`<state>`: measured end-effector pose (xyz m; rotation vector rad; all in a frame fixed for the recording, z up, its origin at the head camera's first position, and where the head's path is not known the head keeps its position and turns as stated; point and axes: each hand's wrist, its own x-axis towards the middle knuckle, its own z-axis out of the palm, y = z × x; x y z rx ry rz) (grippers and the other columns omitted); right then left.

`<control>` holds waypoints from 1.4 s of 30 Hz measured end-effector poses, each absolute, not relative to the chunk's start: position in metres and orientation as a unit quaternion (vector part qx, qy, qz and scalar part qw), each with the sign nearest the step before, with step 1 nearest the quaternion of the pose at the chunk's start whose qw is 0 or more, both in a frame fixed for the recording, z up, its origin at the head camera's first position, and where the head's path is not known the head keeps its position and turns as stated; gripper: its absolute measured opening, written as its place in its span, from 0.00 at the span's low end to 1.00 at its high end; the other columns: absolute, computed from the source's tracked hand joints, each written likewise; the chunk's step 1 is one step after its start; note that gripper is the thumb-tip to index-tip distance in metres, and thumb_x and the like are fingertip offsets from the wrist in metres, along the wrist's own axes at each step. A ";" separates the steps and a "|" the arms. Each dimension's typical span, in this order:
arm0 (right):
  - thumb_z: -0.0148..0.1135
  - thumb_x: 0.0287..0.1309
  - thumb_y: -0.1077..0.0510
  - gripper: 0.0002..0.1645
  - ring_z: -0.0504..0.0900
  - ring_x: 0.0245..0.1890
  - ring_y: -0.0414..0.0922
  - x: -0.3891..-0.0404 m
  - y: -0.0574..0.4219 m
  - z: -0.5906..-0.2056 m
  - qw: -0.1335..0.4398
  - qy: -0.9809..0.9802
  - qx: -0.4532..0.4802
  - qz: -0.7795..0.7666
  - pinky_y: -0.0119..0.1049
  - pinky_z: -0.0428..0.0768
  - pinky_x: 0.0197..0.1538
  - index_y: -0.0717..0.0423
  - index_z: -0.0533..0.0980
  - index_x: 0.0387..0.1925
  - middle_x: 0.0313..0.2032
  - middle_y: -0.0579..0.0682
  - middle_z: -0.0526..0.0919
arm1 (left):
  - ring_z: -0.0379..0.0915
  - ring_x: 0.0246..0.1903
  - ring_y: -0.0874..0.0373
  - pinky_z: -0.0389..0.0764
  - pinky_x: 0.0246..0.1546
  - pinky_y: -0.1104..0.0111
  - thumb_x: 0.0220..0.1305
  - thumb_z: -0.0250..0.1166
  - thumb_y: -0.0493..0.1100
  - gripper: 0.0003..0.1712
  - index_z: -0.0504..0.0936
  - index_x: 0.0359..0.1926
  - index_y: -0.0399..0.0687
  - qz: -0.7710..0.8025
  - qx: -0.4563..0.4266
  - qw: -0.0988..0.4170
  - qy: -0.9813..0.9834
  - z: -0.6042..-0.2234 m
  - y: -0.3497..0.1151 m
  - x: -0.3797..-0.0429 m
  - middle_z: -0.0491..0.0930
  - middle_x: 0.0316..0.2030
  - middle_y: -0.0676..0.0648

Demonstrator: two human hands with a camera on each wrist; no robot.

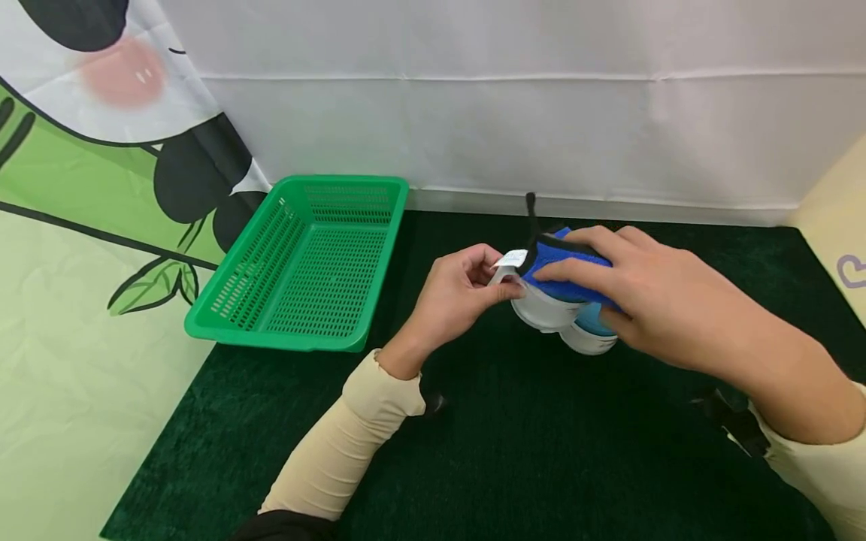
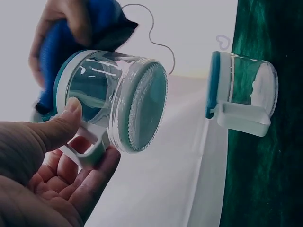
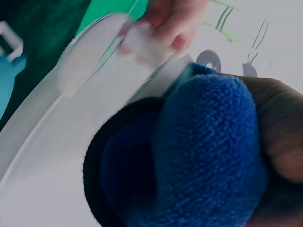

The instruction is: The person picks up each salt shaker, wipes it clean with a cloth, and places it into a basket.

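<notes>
A clear glass jar with a teal lid and a white side handle is held up in my left hand. The thumb and fingers grip that handle, and the jar lies tilted in the left wrist view. My right hand grips a bunched blue cloth with black edging against the jar's lid end. A white label sticks out from the cloth's edge. A second jar, also teal-lidded, stands on the dark green table just beyond; its white handle and pale contents show in the left wrist view.
A green plastic basket with slotted walls stands at the left of the table. White sheeting hangs along the back edge. A panel with a cartoon print borders the left side.
</notes>
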<state>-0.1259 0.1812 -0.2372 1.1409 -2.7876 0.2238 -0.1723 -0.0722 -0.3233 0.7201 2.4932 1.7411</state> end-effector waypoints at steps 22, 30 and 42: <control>0.70 0.60 0.67 0.43 0.75 0.56 0.64 -0.131 0.200 -0.248 0.021 -0.954 0.272 0.124 0.65 0.82 0.49 0.39 0.67 0.74 0.63 0.62 0.69 | 0.78 0.35 0.55 0.85 0.40 0.66 0.63 0.76 0.41 0.12 0.82 0.42 0.43 0.558 0.252 0.024 0.790 -0.314 -0.085 -0.156 0.83 0.37 0.49; 0.69 0.57 0.68 0.43 0.76 0.52 0.62 -0.124 0.203 -0.254 0.033 -0.960 0.254 0.112 0.60 0.84 0.43 0.42 0.68 0.72 0.63 0.62 0.70 | 0.79 0.35 0.55 0.85 0.40 0.64 0.62 0.77 0.39 0.12 0.83 0.42 0.42 0.568 0.253 0.014 0.783 -0.303 -0.100 -0.147 0.84 0.37 0.49; 0.71 0.56 0.67 0.44 0.76 0.50 0.60 -0.110 0.202 -0.263 0.009 -0.968 0.231 0.100 0.51 0.83 0.39 0.39 0.69 0.71 0.61 0.60 0.70 | 0.82 0.34 0.52 0.85 0.40 0.66 0.60 0.75 0.30 0.12 0.81 0.42 0.34 0.615 0.237 -0.089 0.747 -0.270 -0.159 -0.144 0.84 0.35 0.44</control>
